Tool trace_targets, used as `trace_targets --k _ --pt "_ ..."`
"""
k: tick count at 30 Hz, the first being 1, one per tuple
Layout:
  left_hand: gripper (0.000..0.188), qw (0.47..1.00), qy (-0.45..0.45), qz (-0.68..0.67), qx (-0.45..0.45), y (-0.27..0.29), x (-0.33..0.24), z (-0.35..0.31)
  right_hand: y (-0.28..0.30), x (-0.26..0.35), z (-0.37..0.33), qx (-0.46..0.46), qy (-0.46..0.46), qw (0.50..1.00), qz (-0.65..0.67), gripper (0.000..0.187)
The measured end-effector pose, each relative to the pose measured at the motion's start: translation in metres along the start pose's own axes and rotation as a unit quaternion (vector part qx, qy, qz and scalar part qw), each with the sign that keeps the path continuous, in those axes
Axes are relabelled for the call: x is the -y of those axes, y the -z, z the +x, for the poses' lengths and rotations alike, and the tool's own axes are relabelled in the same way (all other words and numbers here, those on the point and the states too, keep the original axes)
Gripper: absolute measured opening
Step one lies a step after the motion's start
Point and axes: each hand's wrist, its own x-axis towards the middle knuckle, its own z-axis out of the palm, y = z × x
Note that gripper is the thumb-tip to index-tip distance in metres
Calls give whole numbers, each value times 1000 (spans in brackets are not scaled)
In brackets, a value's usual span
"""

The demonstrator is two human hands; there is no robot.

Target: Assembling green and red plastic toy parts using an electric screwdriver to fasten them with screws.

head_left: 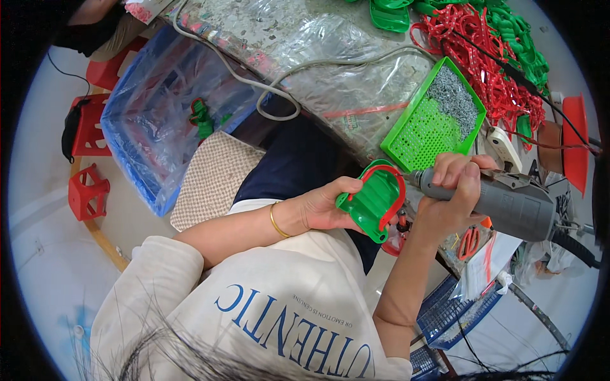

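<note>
Worktable [286, 38]: green tray [419, 133] of screws [452, 98]

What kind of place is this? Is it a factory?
Probably a small assembly workshop: the right hand holds an electric screwdriver against a green plastic piece, beside a tray of screws and heaps of red and green parts.

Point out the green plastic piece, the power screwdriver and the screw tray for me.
green plastic piece [372, 202]: head view, its ribbed middle.
power screwdriver [515, 204]: head view, its grey body.
screw tray [427, 130]: head view, its bare perforated floor.
</note>
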Motion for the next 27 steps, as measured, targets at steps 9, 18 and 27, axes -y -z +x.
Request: trace_targets --k 9,18,27 --pt "62 1000 -18 6 -4 -2 3 -1 4 -2 -4 30 37 999 -7 18" --pt "58 1000 -2 24 -3 8 3 4 25 34 17 46 45 998 28 23" --pt "62 1000 15 9 -23 6 10 12 62 9 15 -83 59 989 -105 18"
